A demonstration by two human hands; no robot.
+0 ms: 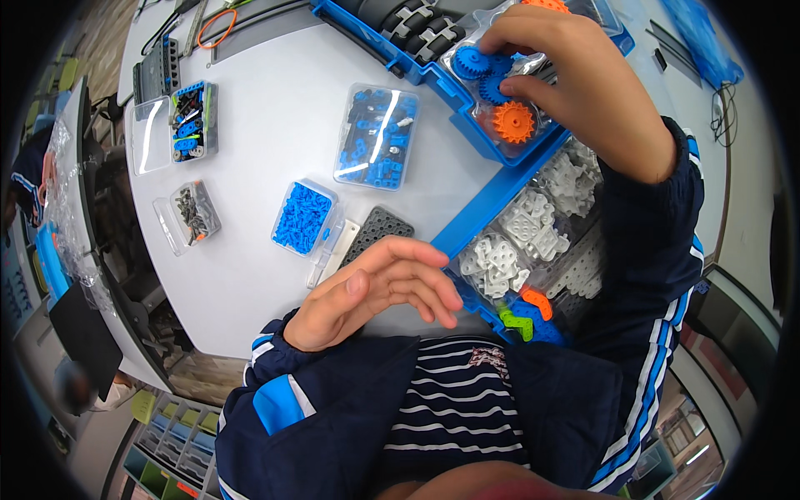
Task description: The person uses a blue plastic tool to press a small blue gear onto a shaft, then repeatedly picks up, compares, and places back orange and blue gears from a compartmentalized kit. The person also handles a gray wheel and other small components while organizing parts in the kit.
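Observation:
My right hand (560, 62) reaches into the upper tray of a blue case (458, 96). Its thumb and fingers curl round several blue toothed gears (493, 90), touching them from both sides. Just below those gears lies an orange gear (512, 122). My left hand (375, 292) hovers over the near part of the table with its fingers loosely stretched and nothing in them. Close beyond it are a dark grey perforated plate (379, 233) and an open box of small blue pins (305, 218).
A lidded clear box of blue parts (377, 137) stands mid-table. Farther left are open boxes of mixed parts (193, 121) and grey pins (195, 212). Bags of white connectors (533, 225) fill the case's lower section, near orange (537, 303) and green pieces (517, 323). Black wheels (421, 29) sit at the back.

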